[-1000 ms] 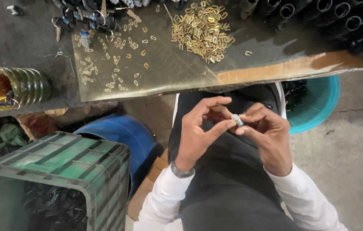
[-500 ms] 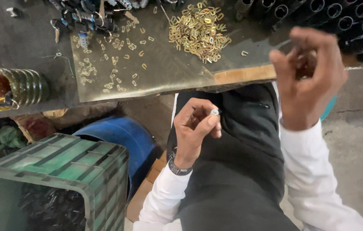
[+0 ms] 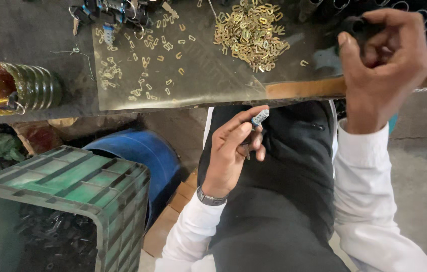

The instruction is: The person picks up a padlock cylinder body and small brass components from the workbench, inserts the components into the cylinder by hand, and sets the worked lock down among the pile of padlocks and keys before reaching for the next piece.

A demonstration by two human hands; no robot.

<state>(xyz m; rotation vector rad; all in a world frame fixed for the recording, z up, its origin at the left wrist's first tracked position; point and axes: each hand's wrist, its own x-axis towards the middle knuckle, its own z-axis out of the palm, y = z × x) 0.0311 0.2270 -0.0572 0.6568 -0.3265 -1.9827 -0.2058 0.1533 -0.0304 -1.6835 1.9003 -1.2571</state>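
Note:
My left hand hovers over my lap and pinches a small silver-grey cylindrical part between thumb and forefinger. My right hand is raised at the right end of the worktable, its fingers closed on a black tube-shaped piece beside a row of black tubes. A heap of small brass clips lies on the metal sheet between my hands, with more clips scattered to the left.
A ribbed green jar with amber liquid stands at the table's left. A green plastic crate holding dark parts sits low left, with a blue drum behind it. Dark assembled parts lie along the table's far edge.
My hands were together over my lap a second ago. The right hand then rose to the black tubes at the table's right and closed on one. The left stayed low with the small part.

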